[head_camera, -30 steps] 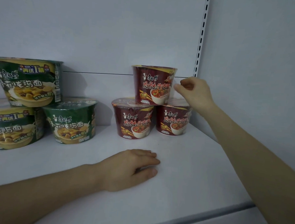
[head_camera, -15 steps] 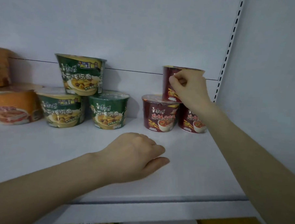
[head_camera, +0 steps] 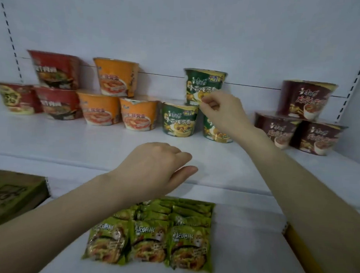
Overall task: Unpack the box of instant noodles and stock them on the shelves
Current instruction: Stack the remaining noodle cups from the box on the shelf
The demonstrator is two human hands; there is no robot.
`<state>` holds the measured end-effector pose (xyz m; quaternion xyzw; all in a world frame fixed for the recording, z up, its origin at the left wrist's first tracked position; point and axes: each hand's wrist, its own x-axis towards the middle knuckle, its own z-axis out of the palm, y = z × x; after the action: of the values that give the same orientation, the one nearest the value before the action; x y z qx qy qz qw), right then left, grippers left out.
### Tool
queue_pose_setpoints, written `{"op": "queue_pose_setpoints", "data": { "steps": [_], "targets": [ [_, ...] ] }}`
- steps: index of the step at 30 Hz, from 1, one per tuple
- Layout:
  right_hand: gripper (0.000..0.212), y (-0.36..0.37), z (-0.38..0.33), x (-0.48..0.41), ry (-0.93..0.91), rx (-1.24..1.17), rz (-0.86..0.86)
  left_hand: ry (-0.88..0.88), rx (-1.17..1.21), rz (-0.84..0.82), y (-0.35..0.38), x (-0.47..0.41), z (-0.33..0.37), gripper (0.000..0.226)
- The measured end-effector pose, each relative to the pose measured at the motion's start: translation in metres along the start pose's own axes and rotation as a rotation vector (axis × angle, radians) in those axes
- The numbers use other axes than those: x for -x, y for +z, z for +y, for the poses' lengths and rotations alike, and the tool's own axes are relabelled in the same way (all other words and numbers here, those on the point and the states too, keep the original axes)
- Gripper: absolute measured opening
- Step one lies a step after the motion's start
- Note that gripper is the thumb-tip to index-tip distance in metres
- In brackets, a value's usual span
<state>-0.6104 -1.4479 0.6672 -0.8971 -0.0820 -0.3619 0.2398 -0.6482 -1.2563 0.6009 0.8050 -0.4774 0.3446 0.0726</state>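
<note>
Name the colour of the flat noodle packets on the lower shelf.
The flat plastic packets are green; head view.

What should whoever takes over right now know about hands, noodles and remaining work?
Left hand: loosely curled, resting on the upper shelf, holding nothing visible.
Right hand: fingertips pinch the base of the top green cup.
Done: red cups, orange cups, green cups and maroon cups stacked in threes; green packets in rows on the lower shelf.
Left: settle that cup; check the carton at lower left, contents hidden.

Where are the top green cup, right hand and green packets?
top green cup (head_camera: pixel 204 85): head view, upper label.
right hand (head_camera: pixel 225 115): head view, its back.
green packets (head_camera: pixel 149 244): head view, middle front packet.
</note>
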Motion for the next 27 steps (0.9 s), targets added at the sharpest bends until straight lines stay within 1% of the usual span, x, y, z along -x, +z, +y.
{"op": "queue_pose_setpoints", "data": {
  "steps": [3, 6, 12, 15, 18, 20, 24, 27],
  "targets": [
    [0.021, 0.029, -0.039, 0.019, -0.014, -0.027, -0.034, -0.019, -0.005, -0.005, -0.016, 0.045, -0.012, 0.056],
    [0.023, 0.050, -0.068, 0.038, -0.022, 0.004, -0.093, -0.039, -0.030, -0.010, -0.029, 0.087, -0.019, 0.053],
    [0.026, 0.069, -0.100, 0.077, -0.054, 0.053, -0.150, -0.154, -0.094, -0.002, -0.041, 0.157, -0.023, 0.047],
    [0.027, 0.074, -0.111, 0.103, -0.093, 0.067, -0.140, -0.214, -0.109, 0.005, -0.041, 0.184, -0.019, 0.043],
    [0.025, 0.082, -0.117, 0.134, -0.155, 0.042, -0.140, -0.281, -0.104, -0.011, -0.037, 0.206, -0.012, 0.041],
    [0.025, 0.089, -0.116, 0.156, -0.168, 0.033, -0.183, -0.334, -0.084, -0.032, -0.032, 0.218, -0.006, 0.041],
    [0.028, 0.108, -0.099, 0.192, -0.137, 0.044, -0.276, -0.404, -0.048, -0.070, -0.018, 0.244, 0.007, 0.039],
    [0.027, 0.122, -0.084, 0.213, -0.117, 0.049, -0.301, -0.471, -0.035, -0.106, -0.007, 0.264, 0.013, 0.043]
  ]
}}
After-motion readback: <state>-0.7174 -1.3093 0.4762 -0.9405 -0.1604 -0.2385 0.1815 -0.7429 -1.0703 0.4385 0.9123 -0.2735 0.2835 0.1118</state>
